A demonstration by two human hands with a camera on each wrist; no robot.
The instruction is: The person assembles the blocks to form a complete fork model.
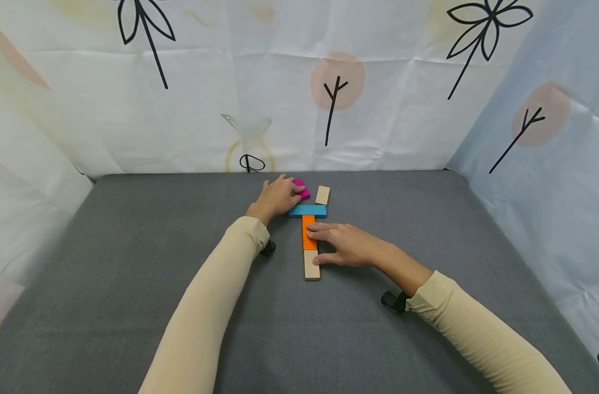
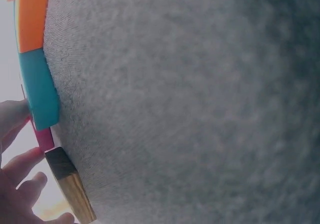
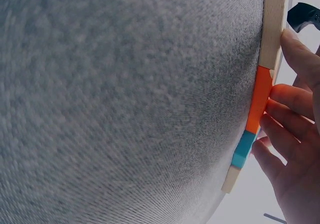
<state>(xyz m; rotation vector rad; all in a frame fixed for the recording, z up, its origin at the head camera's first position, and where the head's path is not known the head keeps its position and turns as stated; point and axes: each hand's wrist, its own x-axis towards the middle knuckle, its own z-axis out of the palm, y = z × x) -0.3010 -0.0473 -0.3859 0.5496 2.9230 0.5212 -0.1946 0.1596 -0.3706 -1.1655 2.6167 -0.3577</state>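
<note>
One pink block (image 1: 306,192) sits near the far edge of the table, just past the blue block (image 1: 307,211), and it is turned a bit. Your left hand (image 1: 278,198) seems to pinch it, thumb on one side and a finger on the other. Pinch softly and use small slides, so you don't bump the blue block, which lies crossways on your side of it. I would get the pink block's near edge straight with the blue one before letting go. From the blue block's middle, the orange block (image 1: 310,243) and then the bottom wood block (image 1: 310,270) run toward you, end to end. Your right hand (image 1: 350,245) isn't gripping: its fingers reach out loosely, tips on the orange block, thumb on the bottom wood block. Rest them lightly, because a hard push could bend the line. Past the blue block's right end, a small wood block (image 1: 323,195) lies a little crooked; I can't tell if they touch. In your left wrist view, a brown block (image 2: 77,194) with a dark end lies by your left fingers, so try not to knock it. All this is on a gray table (image 1: 107,273), with a white cloth (image 1: 279,33) hanging behind.
</note>
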